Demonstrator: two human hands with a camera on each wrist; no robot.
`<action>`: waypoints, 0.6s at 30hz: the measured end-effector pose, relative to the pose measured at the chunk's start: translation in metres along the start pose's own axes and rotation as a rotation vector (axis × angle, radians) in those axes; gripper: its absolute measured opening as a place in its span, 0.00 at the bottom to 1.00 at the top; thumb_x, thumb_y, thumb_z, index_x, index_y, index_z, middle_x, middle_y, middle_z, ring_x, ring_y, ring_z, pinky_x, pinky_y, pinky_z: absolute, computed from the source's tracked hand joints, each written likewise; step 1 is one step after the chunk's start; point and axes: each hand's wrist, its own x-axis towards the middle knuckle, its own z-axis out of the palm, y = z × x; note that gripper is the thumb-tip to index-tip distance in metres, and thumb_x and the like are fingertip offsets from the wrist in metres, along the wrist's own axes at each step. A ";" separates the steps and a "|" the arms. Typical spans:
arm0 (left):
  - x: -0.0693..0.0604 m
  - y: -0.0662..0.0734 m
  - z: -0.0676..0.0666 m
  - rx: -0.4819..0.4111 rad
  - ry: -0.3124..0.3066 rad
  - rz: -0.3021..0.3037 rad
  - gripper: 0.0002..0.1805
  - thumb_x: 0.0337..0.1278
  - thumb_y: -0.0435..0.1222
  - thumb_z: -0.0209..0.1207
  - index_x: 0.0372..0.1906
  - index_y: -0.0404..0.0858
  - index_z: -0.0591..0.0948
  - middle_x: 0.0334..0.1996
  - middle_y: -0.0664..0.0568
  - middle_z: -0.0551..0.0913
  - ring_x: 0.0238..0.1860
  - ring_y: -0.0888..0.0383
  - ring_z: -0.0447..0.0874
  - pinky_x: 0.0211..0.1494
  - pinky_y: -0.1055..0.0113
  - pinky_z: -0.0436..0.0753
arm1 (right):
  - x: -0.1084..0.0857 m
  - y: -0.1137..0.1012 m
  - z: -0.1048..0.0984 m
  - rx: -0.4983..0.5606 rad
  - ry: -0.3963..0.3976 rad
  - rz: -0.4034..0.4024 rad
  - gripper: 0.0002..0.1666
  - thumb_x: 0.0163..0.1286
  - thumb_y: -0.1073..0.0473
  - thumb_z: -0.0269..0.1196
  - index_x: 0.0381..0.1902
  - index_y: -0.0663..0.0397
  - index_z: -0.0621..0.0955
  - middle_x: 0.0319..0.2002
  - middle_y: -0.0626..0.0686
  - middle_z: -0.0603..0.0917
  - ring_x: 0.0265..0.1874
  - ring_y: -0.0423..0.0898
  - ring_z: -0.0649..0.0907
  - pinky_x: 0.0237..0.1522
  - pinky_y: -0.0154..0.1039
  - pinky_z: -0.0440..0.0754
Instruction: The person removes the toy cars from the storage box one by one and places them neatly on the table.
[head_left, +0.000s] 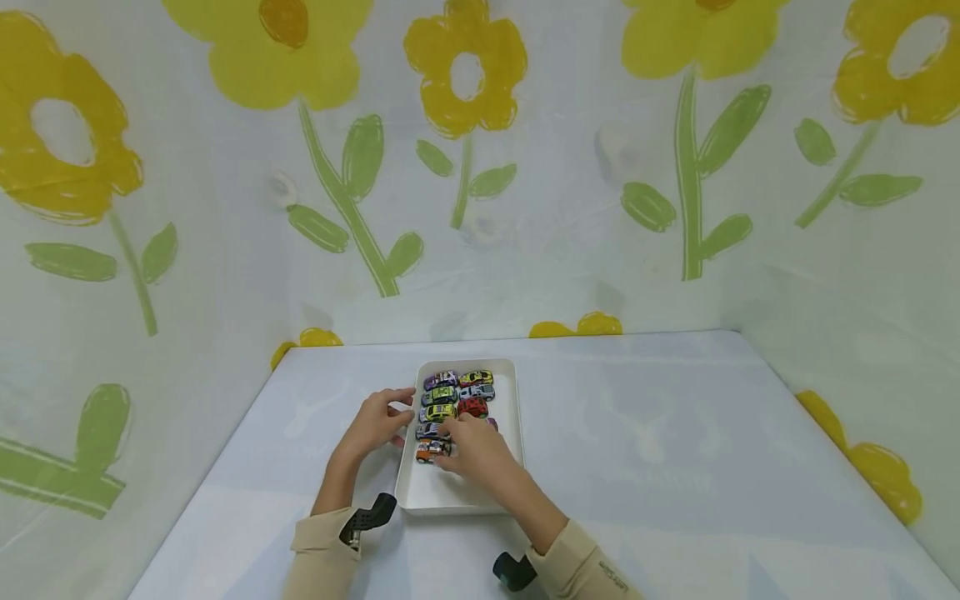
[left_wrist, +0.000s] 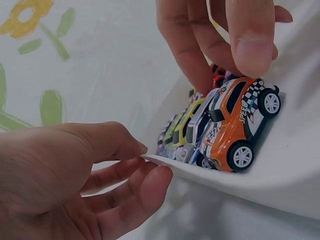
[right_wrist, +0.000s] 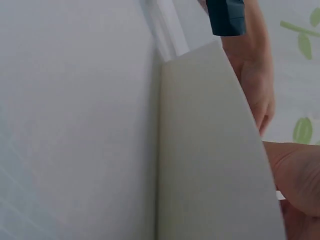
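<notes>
Toy cars stand side by side in two columns in a white tray. At the near end of the left column is an orange car with checkered trim, its wheels on the tray floor in the left wrist view. My left hand pinches the tray's left rim, thumb above and fingers below. From above, my right hand grips the orange car, fingers curled down over its top and beside the neighbouring white-and-blue car. A red car lies beyond that hand.
The tray rests on a pale table. Flower-printed fabric hangs behind and at both sides. Dark wrist-mounted devices are on both sleeves, the left one close to the tray's near left corner. In the right wrist view, the tray's outer wall fills the middle.
</notes>
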 end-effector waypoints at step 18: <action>0.004 -0.021 -0.002 -0.304 -0.080 -0.103 0.30 0.61 0.34 0.60 0.69 0.46 0.71 0.64 0.39 0.72 0.48 0.52 0.83 0.34 0.60 0.87 | 0.000 0.002 0.014 0.030 0.076 -0.013 0.19 0.57 0.49 0.72 0.46 0.46 0.84 0.39 0.47 0.82 0.34 0.41 0.78 0.41 0.38 0.79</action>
